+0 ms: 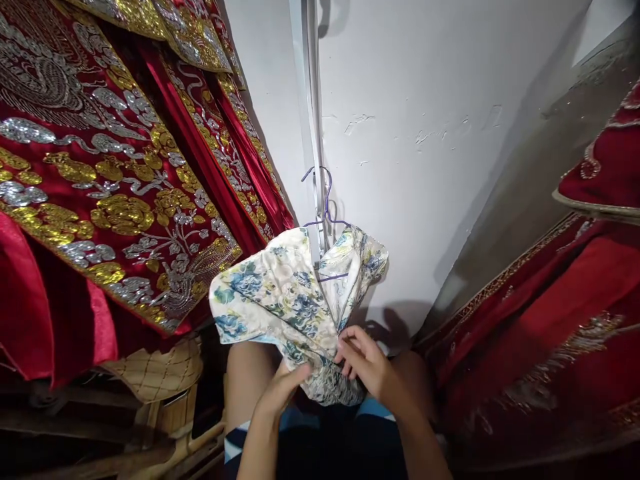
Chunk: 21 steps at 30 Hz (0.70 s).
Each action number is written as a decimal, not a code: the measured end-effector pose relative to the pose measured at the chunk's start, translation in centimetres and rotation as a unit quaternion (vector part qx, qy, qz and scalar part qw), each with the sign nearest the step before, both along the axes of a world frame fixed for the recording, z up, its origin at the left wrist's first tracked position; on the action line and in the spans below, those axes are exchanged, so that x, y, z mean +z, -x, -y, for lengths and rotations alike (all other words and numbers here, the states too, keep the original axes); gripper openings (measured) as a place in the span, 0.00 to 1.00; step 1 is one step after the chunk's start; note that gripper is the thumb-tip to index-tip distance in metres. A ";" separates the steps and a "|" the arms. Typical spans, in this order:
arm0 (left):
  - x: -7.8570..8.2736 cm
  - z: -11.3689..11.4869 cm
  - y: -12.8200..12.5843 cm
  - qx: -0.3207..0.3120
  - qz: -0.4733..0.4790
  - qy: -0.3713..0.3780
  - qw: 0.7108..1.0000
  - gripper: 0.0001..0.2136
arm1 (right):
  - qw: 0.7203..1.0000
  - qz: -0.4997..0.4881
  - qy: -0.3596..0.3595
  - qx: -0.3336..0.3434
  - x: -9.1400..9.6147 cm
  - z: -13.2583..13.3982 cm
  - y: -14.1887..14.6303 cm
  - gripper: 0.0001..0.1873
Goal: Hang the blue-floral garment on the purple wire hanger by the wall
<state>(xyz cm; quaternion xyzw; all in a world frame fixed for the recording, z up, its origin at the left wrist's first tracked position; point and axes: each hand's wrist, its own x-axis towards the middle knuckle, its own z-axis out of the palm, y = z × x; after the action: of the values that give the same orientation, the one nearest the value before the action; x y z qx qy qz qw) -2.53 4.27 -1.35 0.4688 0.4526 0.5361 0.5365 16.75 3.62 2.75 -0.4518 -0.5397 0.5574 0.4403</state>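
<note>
A white short-sleeved top (285,287) with blue and yellow flowers hangs on a thin purple hanger (326,193) in front of me. Its V-shaped front is parted at the neck, and the lower part is bunched over my lap. My right hand (365,363) pinches the front edge at the bottom of the V; whether a button or fastener lies under the fingertips is hidden. Lower on the left, my left hand (285,390) grips the side of the cloth, thumb on top and the other fingers out of sight beneath.
The hanger's hook is at a narrow metal strip (306,87) running up the pale wall (425,100). Red garments with gold and silver sequins (125,213) hang at left, above a woven seat (160,370) and wooden frames. More red embroidered cloth (565,320) hangs at right.
</note>
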 end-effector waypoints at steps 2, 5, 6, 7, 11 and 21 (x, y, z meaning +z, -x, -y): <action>0.5 0.3 -0.7 -0.010 -0.048 0.015 0.999 0.40 | 1.000 0.006 0.013 0.002 -1.1 -0.6 0.9 0.28; 1.2 0.7 -2.0 0.004 -0.076 0.020 0.997 0.33 | 0.999 0.049 -0.004 -0.024 -2.1 -1.2 0.9 0.26; 1.3 0.8 -2.4 -0.005 -0.078 0.021 0.997 0.31 | 0.996 0.077 -0.014 -0.039 -2.2 -1.3 0.6 0.26; 1.4 1.0 -2.7 -0.016 -0.083 0.020 0.996 0.29 | 0.993 0.105 -0.023 -0.055 -2.3 -1.4 0.3 0.25; 1.4 1.1 -3.1 -0.044 -0.103 0.001 0.994 0.20 | 0.986 0.135 -0.060 -0.077 -1.9 -1.1 -1.0 0.22; -1.6 -1.4 0.3 0.335 -0.123 -0.093 0.930 0.16 | 0.998 0.032 -0.014 -0.045 -1.3 0.2 -1.2 0.21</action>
<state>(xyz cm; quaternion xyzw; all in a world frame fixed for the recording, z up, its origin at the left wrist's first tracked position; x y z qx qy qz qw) -2.88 5.70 -2.91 0.4000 0.5939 0.6624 0.2205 17.97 3.46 1.43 -0.4876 -0.5402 0.5145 0.4535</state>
